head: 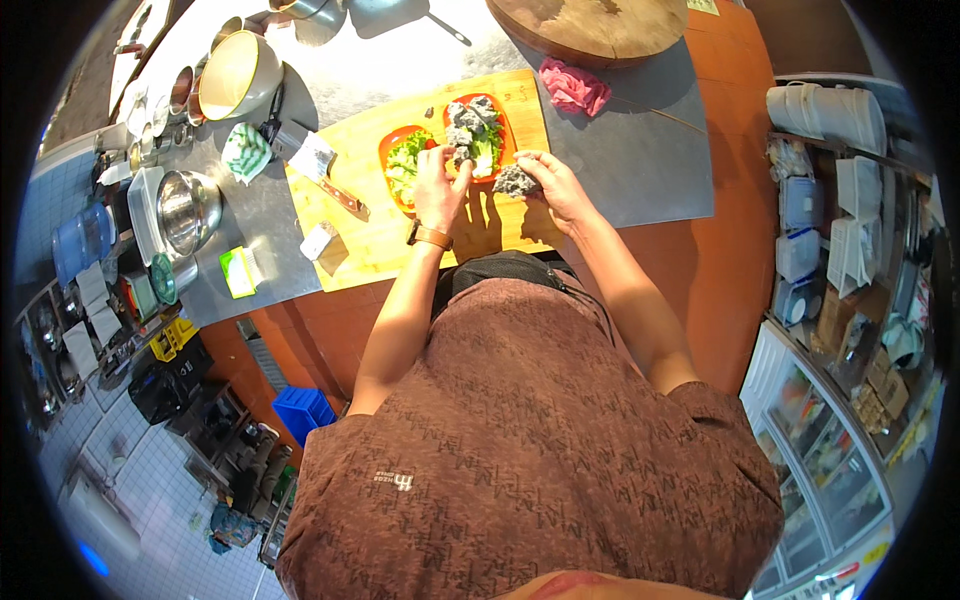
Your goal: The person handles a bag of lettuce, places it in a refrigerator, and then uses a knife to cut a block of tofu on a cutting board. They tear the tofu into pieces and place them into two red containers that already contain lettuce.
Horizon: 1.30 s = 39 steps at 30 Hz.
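On a bamboo cutting board (360,259) lie two orange-red oval plates, a left plate (384,146) with green lettuce (403,169) and a right plate (508,142) with lettuce and rough grey lumps (466,120). My right hand (561,191) holds a larger rough grey chunk (514,181) beside the right plate's lower edge. My left hand (441,191) reaches over the gap between the plates. Its thumb and fingers are at a small grey lump (461,155) on the right plate; whether they grip it cannot be seen.
A wooden-handled knife (341,195) and a small white block (318,240) lie left on the board. Beyond stand a round wooden chopping block (592,26), a crumpled pink cloth (574,87), a large pale bowl (238,75) and a steel bowl (187,212). A green-and-white packet (238,271) lies near the counter's edge.
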Motion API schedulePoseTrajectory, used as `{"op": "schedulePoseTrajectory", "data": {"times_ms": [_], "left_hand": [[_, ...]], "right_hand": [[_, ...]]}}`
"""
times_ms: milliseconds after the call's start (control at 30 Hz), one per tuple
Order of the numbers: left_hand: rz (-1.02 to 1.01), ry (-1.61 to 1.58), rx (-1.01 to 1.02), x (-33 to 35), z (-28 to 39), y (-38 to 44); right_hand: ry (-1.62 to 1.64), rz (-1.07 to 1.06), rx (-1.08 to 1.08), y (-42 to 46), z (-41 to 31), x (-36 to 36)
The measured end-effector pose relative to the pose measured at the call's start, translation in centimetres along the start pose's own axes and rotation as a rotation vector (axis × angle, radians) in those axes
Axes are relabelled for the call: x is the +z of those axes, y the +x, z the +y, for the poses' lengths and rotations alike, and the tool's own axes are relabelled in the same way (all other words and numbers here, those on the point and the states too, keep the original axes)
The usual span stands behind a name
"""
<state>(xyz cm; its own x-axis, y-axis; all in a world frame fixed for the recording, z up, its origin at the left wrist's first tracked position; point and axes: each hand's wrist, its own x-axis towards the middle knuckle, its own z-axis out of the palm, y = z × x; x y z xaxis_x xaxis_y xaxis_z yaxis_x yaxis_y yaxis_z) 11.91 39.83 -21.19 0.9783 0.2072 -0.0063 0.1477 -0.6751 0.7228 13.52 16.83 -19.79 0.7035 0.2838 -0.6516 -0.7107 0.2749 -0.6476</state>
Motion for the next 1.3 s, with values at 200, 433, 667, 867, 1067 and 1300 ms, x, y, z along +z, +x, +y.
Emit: {"op": "schedulePoseTrajectory", "data": {"times_ms": [200,433,667,867,1067,1300], "left_hand": [[-0.169,-0.347,-0.052,-0.3,2.8,-1.1],[-0.477,-0.791,-0.362,1.9,2.9,-3.1],[-0.216,-0.478,-0.191,0.5,3.2,-3.2],[-0.005,-0.076,-0.052,0.1,-1.1,-0.8],[0.003,-0.09,0.052,1.7,-1.5,0.2],[0.021,-0.052,0.087,2.3,-2.9,0.0]], "right_hand": [[0.136,0.007,-0.027,-0.6,-0.3,0.5],[0.128,-0.016,-0.034,-1.6,0.1,0.4],[0.105,-0.01,-0.028,-2.1,0.4,0.1],[0.124,-0.029,-0.015,-1.9,0.7,-0.2],[0.064,-0.02,-0.043,0.4,1.7,0.3],[0.002,-0.004,0.014,0.8,1.5,2.0]]}}
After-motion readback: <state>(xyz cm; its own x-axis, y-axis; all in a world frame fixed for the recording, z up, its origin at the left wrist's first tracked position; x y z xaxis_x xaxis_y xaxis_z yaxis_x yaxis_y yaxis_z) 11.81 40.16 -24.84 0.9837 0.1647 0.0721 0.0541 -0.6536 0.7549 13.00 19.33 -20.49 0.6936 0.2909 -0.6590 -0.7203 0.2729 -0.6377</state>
